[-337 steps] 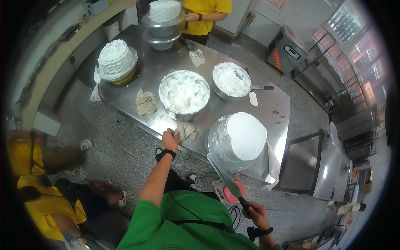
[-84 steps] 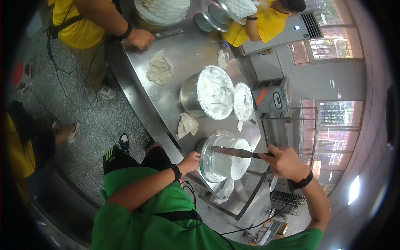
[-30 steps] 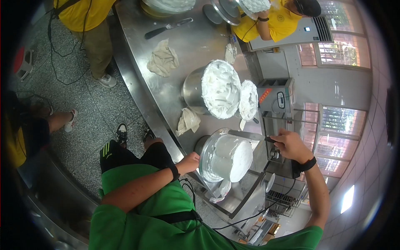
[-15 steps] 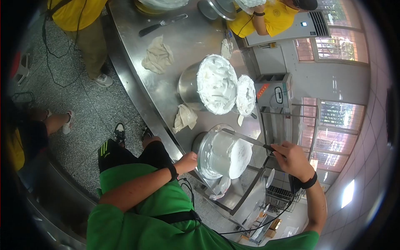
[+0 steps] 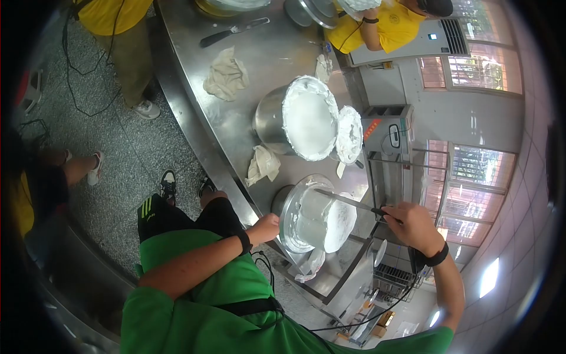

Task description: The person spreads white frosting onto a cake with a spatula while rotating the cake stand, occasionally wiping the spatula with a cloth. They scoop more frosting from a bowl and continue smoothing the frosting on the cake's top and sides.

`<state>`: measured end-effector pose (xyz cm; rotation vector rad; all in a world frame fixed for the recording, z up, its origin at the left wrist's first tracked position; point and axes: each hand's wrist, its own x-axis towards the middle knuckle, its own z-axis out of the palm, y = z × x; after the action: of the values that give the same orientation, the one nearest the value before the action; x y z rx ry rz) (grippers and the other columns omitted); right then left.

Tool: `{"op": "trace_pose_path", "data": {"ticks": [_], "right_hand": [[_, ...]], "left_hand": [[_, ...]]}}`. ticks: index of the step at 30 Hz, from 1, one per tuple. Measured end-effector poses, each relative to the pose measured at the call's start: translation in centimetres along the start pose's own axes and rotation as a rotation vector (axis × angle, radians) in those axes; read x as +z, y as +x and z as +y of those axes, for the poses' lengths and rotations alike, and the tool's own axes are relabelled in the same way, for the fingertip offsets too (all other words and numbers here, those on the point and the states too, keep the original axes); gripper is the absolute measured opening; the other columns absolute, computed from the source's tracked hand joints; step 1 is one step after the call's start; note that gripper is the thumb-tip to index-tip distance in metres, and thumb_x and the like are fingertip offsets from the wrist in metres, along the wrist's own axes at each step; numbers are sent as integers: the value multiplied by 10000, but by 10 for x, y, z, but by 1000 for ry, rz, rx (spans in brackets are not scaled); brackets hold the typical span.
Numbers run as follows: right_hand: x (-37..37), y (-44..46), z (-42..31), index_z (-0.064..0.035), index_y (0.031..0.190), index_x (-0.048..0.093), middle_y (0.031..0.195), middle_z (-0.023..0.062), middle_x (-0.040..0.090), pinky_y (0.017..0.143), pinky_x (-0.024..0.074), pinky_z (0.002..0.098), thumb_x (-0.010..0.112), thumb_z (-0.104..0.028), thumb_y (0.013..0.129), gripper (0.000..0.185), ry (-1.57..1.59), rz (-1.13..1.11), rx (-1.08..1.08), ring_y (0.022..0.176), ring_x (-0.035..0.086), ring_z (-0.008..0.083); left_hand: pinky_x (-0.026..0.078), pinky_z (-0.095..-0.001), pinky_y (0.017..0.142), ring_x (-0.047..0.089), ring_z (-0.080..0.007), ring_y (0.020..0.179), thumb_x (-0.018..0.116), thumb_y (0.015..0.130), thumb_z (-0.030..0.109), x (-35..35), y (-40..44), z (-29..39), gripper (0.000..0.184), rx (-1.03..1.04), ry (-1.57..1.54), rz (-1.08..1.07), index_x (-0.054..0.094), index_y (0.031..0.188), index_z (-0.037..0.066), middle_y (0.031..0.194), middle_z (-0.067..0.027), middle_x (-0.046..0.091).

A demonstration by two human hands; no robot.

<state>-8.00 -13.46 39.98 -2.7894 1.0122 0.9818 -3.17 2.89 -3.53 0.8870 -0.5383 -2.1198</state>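
A round cake [image 5: 318, 221] coated in white cream stands on a metal cake turntable [image 5: 286, 219], its top facing right in this tilted view. My left hand [image 5: 263, 229] has its fingers closed at the turntable's near rim. My right hand [image 5: 414, 229] grips the dark handle of an icing spatula [image 5: 354, 202]. The spatula's long blade lies along the upper side of the cake, touching or very close to the cream. Fingertips of my left hand are partly hidden.
Beside the turntable is a steel pot [image 5: 268, 124] of white cream, and a cream-covered round dish [image 5: 349, 135]. Crumpled cloths [image 5: 262, 166] and another spatula [image 5: 218, 39] lie on the steel table [image 5: 194, 71]. People in yellow shirts [image 5: 398, 26] stand nearby.
The spatula blade has shifted slightly downward in the picture along the cake's side. My left hand stays at the turntable rim. The whole view has moved a little.
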Motion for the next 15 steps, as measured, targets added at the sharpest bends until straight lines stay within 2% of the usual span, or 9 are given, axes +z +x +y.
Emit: {"op": "trace_pose_path", "data": {"ticks": [2,9,11,15], "right_hand": [[-3,-3,-9,-45,1007,745,741,143,594,562,493,439,690,-153,879,176,-18,4,5,626,612,358],[4,-24,-33,-61,1089,724,748,80,572,488,481,378,716,-156,857,251,-202,-22,-78,556,602,258],[5,-30,-38,-60,1105,718,754,67,562,480,476,365,723,-160,852,273,-241,-29,-88,548,597,237],[11,-45,-43,-61,1118,713,760,50,530,454,458,340,753,-171,824,317,-324,-6,-146,513,573,197]], "left_hand": [[553,-304,776,699,-194,912,570,825,-123,-2,8,-9,253,32,-2,-74,621,1070,-85,977,-118,727],[549,-293,768,702,-185,889,555,816,-118,-6,1,7,259,11,57,-109,660,1050,-83,980,-114,735],[547,-295,781,702,-185,888,543,815,-118,-7,11,-8,274,54,-49,-101,670,1055,-80,974,-119,737],[546,-299,795,701,-187,900,531,816,-121,-10,2,12,286,35,-48,-104,674,1059,-79,975,-123,738]]}}
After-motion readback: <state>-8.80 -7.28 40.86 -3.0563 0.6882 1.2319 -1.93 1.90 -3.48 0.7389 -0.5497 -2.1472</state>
